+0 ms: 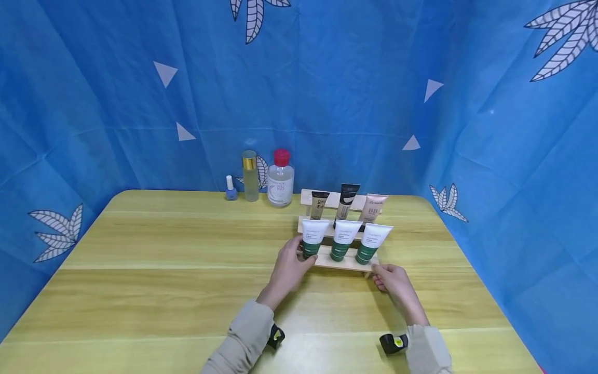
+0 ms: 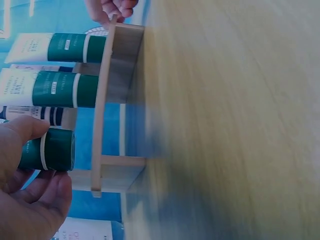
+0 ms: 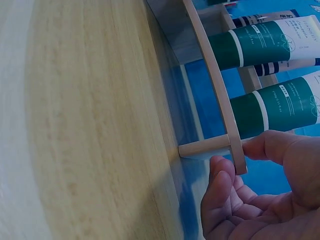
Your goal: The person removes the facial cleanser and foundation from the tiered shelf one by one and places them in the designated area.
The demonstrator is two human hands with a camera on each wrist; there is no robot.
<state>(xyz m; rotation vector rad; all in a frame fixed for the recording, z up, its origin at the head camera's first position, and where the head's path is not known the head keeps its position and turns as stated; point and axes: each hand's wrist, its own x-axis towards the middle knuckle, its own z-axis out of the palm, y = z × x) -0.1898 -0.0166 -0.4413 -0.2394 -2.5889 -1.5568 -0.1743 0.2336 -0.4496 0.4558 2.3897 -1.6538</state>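
A stepped wooden display rack (image 1: 343,264) stands on the table, three green-and-white squeeze tubes along its lowest step. My left hand (image 1: 291,264) grips the leftmost tube (image 1: 312,240) near its green cap, fingers behind and thumb in front. In the left wrist view that cap (image 2: 62,150) is held a little off the step's board (image 2: 102,115). At the other end my right hand (image 1: 394,283) pinches the corner of the lowest step between thumb and curled fingers, as the right wrist view shows. The middle tube (image 1: 344,239) and right tube (image 1: 372,243) stand on the step.
Behind them, a small dark-capped tube (image 1: 319,205), a black tube (image 1: 347,201) and a pink BB tube (image 1: 372,208) stand on the rack. Left of it are a red-capped bottle (image 1: 281,182), a gold-capped bottle (image 1: 250,179) and a blue nail polish bottle (image 1: 231,191).
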